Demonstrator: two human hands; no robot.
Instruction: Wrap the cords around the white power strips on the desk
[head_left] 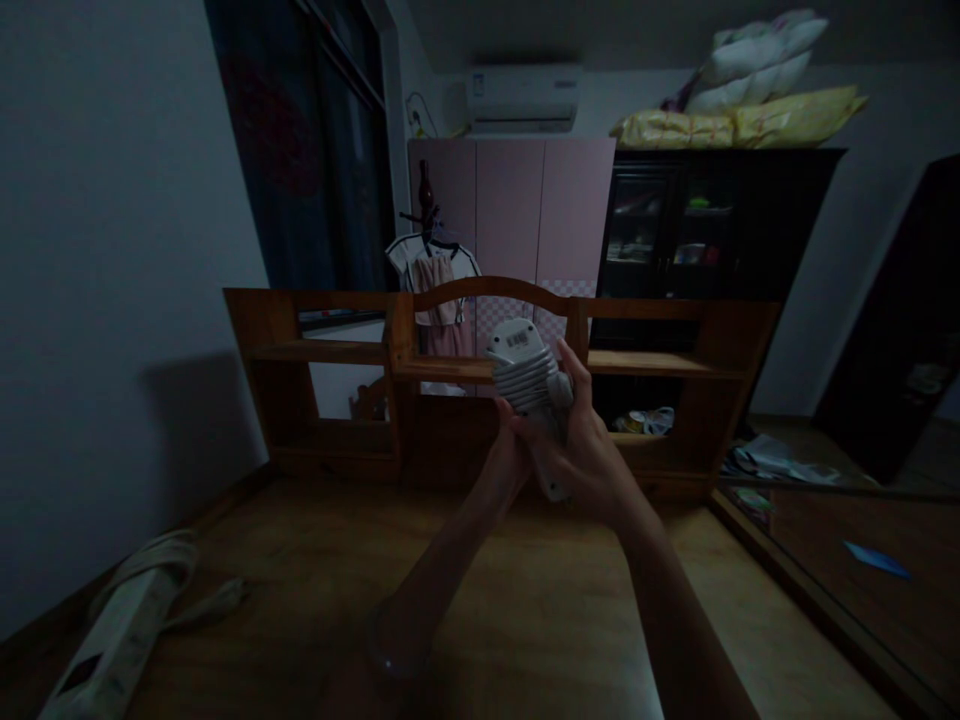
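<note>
Both hands hold up a white power strip (516, 338), its cord (525, 382) wound in several turns around the body. A label with a barcode shows on the upper end of its underside. My left hand (510, 450) grips the lower left side, thumb against the strip. Along the right side, my right hand (589, 445) is closed round it, fingers beside the plug (559, 388). The lower end of the strip sticks out below the hands. Parts of the fingers are hidden behind it.
A second power strip (112, 640) with a coiled cord lies on the wooden surface (480, 600) at left. A wooden shelf unit (322, 350) stands ahead. Beyond it are a pink wardrobe (510, 210) and dark cabinet (750, 220). A blue sheet (876, 560) lies at right.
</note>
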